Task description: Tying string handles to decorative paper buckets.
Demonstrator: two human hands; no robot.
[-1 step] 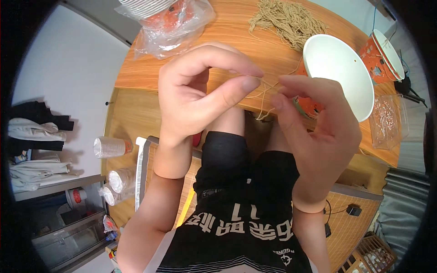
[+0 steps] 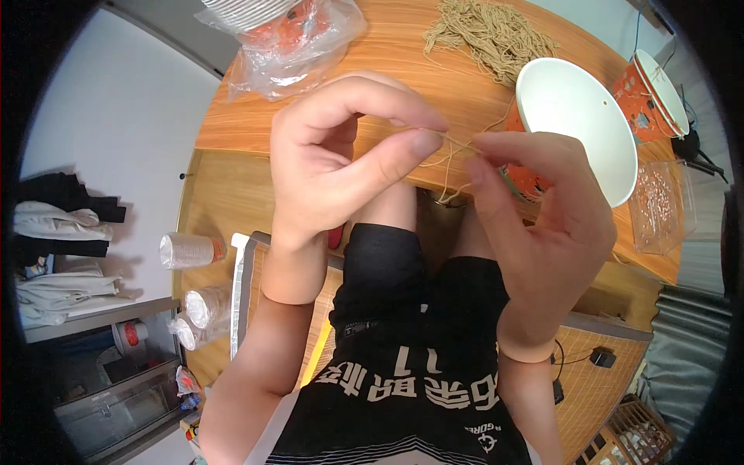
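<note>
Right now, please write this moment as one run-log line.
Left hand: pinching string | right hand: at string, grip unclear | orange bucket: beside right hand | tan string pile: on table

Bright, even light fills the room around me. Glare streaks the clear, crinkled plastic bag [image 2: 271, 76] at eleven o'clock and dots the clear, rectangular plastic tray [image 2: 655, 241] at three; the grey, glass-fronted cabinet [image 2: 116, 415] at eight sits dim. Straight edges bow toward the blackened rim.
</note>
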